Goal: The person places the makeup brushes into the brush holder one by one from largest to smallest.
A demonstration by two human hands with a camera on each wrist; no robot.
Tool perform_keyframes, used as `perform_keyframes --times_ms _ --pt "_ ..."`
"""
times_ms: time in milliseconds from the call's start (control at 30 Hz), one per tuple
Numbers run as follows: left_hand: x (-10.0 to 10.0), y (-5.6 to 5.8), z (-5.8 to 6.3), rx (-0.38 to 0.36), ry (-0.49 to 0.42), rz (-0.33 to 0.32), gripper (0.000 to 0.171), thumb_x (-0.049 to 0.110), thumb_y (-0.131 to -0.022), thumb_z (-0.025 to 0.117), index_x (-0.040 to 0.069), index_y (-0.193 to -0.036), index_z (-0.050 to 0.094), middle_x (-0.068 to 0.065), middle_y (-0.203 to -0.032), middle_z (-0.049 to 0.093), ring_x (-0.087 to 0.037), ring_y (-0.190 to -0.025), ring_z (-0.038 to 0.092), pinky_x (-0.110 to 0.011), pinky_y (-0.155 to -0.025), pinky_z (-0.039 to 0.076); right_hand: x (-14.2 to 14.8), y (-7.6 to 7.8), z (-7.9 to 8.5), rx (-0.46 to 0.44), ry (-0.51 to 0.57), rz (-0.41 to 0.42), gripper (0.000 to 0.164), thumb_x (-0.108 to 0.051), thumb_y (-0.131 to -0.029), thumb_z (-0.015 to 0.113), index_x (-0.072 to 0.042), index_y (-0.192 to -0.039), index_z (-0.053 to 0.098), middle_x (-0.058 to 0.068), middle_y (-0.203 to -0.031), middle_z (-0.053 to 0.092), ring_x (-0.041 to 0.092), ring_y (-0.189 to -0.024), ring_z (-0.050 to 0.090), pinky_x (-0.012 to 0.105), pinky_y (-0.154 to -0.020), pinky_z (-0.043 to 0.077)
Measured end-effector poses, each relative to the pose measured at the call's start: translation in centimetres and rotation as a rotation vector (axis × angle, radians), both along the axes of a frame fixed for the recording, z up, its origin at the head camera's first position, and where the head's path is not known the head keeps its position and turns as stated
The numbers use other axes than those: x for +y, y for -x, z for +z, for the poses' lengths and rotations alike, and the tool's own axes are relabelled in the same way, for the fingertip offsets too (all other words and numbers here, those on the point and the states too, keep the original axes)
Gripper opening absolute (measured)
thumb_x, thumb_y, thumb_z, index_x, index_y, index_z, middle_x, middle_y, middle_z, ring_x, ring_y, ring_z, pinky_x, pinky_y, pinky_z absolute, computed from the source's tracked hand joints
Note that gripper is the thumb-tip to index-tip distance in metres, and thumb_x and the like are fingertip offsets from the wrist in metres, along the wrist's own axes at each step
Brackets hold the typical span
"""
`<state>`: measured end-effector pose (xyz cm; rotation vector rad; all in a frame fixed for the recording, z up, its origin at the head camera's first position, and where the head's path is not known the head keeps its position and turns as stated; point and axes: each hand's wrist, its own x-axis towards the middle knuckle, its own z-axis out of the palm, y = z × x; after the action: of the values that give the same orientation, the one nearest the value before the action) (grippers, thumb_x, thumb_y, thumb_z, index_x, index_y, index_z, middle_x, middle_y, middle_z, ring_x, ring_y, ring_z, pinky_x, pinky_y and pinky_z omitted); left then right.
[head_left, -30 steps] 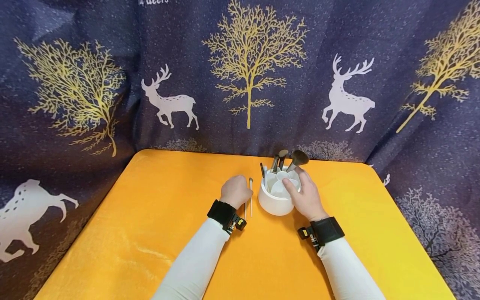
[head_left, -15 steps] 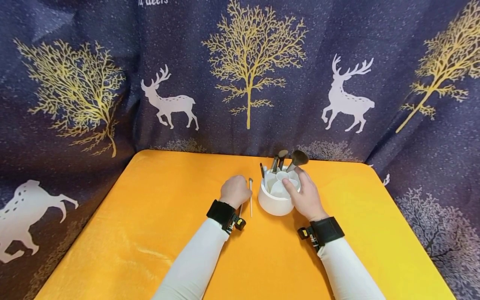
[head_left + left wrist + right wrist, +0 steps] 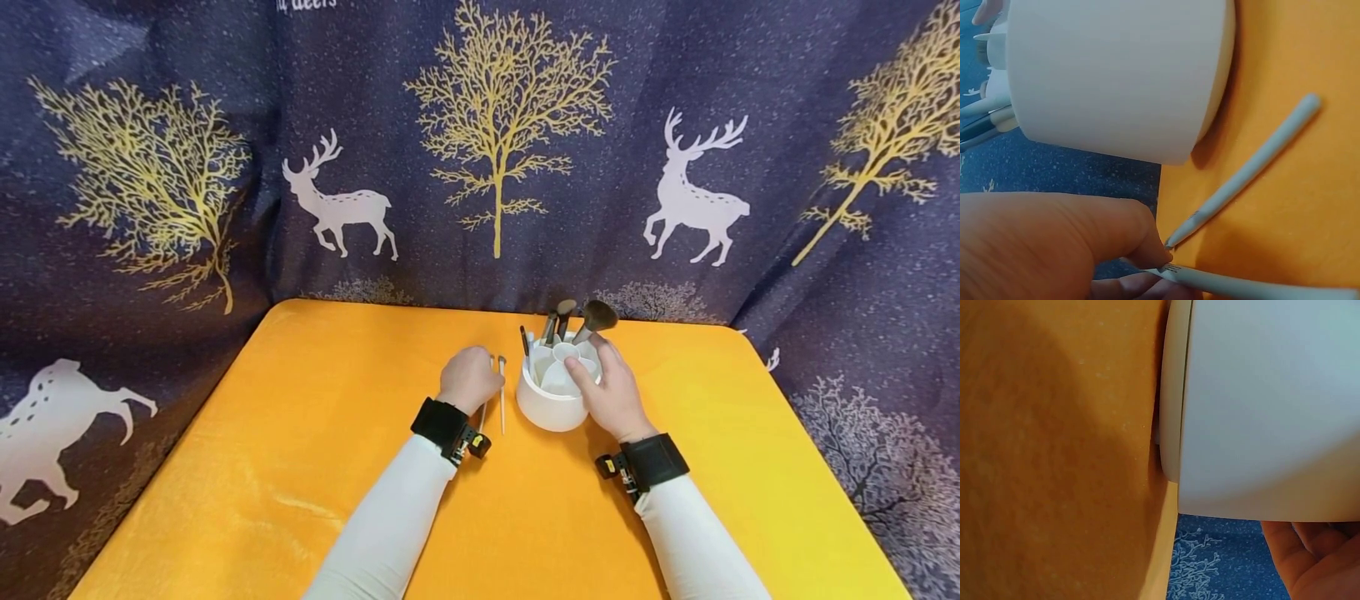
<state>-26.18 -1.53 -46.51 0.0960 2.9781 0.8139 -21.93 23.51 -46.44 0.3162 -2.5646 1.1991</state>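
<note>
My left hand (image 3: 468, 379) pinches a slim makeup brush (image 3: 1241, 286) between thumb and fingers, near the ferrule end of its pale handle. A second makeup brush (image 3: 502, 408) lies on the orange table just right of that hand, its small head pointing away from me. In the left wrist view, the thumb comes down right by that brush's ferrule end. To the right stands a round white brush holder (image 3: 551, 412) with petal-shaped compartments. My right hand (image 3: 617, 396) holds it from the right, thumb over the top; its other fingers are partly hidden.
Several makeup brushes stand in the holder's back and left compartments, among them a large fluffy brush (image 3: 598, 317) leaning outward. The orange-covered table (image 3: 315, 467) ends at a dark curtain (image 3: 450, 250) printed with deer and trees.
The lower end of the held brush has swung left, and its head now shows beside my left hand, which has shifted slightly left. The right hand and the holder stay in place.
</note>
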Motion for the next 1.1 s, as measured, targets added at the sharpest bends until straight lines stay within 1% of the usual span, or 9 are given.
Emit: perform_keyframes --times_ms 267,433,533,667,800,900,1033,1100 --pt "-0.3 0.0 0.4 0.047 -0.054 -0.001 0.034 0.016 -0.096 0.082 0.01 -0.072 0.059 -0.001 -0.066 0.043 -0.021 -0.058 0.051 -0.031 -0.055 0.035 0.0 -0.1 0.0 0.002 -0.001 0.001 0.067 -0.036 -0.113 0.063 0.006 -0.163 0.046 0.031 -0.166 0.047 0.051 -0.152 0.047 0.069 -0.123 0.036" --pt "-0.4 0.0 0.8 0.065 -0.072 0.006 0.033 0.02 -0.098 0.083 0.011 -0.076 0.059 0.0 -0.066 0.043 -0.019 -0.056 0.051 -0.03 -0.055 0.035 0.2 0.1 -0.3 0.011 0.002 -0.001 0.067 -0.036 -0.113 0.063 0.005 -0.163 0.046 0.03 -0.165 0.049 0.051 -0.152 0.048 0.069 -0.123 0.036" --pt "-0.3 0.0 1.0 0.075 -0.092 0.011 0.034 0.022 -0.099 0.083 0.01 -0.077 0.061 -0.001 -0.065 0.045 -0.019 -0.056 0.051 -0.031 -0.055 0.036 0.2 0.2 -0.3 0.014 0.003 0.0 0.067 -0.035 -0.113 0.062 0.005 -0.164 0.045 0.03 -0.165 0.048 0.05 -0.153 0.047 0.068 -0.124 0.036" --pt "-0.3 -0.1 1.3 0.101 -0.095 0.019 0.034 0.025 -0.101 0.081 0.01 -0.077 0.062 -0.001 -0.065 0.048 -0.019 -0.056 0.053 -0.031 -0.055 0.037 0.1 0.1 -0.2 0.013 0.002 0.004 0.068 -0.036 -0.113 0.063 0.006 -0.164 0.045 0.031 -0.166 0.047 0.05 -0.153 0.046 0.068 -0.124 0.036" --pt "-0.3 -0.1 1.5 0.13 -0.097 0.029 0.03 0.023 -0.101 0.079 0.01 -0.08 0.063 -0.001 -0.067 0.051 -0.019 -0.057 0.054 -0.031 -0.055 0.037 0.0 0.0 0.0 0.006 -0.002 0.006 0.069 -0.037 -0.112 0.062 0.006 -0.164 0.045 0.031 -0.167 0.046 0.051 -0.154 0.045 0.068 -0.124 0.035" --pt "-0.4 -0.2 1.7 0.167 -0.103 0.035 0.025 0.021 -0.1 0.079 0.01 -0.083 0.063 -0.001 -0.069 0.051 -0.018 -0.057 0.052 -0.032 -0.056 0.036 0.0 0.0 0.0 0.008 -0.003 0.006 0.069 -0.036 -0.113 0.062 0.007 -0.163 0.045 0.032 -0.166 0.046 0.051 -0.153 0.046 0.068 -0.124 0.035" --pt "-0.5 -0.2 1.8 0.224 -0.123 0.033 0.018 0.019 -0.098 0.08 0.008 -0.09 0.068 -0.002 -0.074 0.058 -0.018 -0.061 0.054 -0.032 -0.057 0.039 0.0 0.1 -0.1 0.027 0.001 0.009 0.066 -0.033 -0.112 0.063 0.006 -0.162 0.047 0.031 -0.164 0.049 0.051 -0.151 0.049 0.068 -0.123 0.037" --pt "-0.6 -0.3 2.0 0.244 -0.14 0.034 0.016 0.019 -0.098 0.08 0.006 -0.096 0.07 -0.005 -0.079 0.064 -0.019 -0.063 0.058 -0.032 -0.059 0.044 0.0 0.1 -0.2 0.036 0.003 0.01 0.065 -0.032 -0.112 0.063 0.006 -0.161 0.048 0.031 -0.163 0.05 0.051 -0.15 0.049 0.068 -0.122 0.038"
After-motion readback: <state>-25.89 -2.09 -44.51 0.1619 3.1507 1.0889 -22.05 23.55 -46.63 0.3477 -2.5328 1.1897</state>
